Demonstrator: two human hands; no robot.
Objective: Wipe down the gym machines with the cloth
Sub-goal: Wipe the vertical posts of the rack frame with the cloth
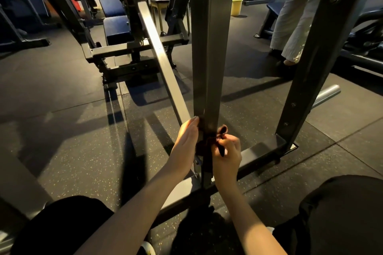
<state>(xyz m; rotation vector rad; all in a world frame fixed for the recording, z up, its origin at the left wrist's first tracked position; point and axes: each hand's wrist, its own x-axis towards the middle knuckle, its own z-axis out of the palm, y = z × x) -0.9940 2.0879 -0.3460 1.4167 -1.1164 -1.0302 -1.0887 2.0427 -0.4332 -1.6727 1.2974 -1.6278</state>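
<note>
Low at the foot of the nearest machine, two bare hands meet around one upright post, a square steel tube with a dull, smooth finish. One cloth, dark reddish-brown and soft, is wrapped round that post just above the base beam. The left hand lies flat against the post's left side, its fingers straight and together, pressing there at the cloth's edge. The right hand sits just right of the post, its fingers curled and pinching the bunched free end of the cloth, a small loop of which sticks up above the knuckles.

A second upright stands to the right, darker, with a row of bolt heads down its face. One slanted flat bar, pale and reflective, runs down from the upper left to the post beside the left hand. One chrome tube, round and shiny, shows low over the floor between the two uprights.

Speckled black rubber tiles cover the floor. Farther back are blue padded seat cushions on a black frame and one yellow bucket; what it holds cannot be seen. Another person in pale, creased trousers stands at the upper right.
</note>
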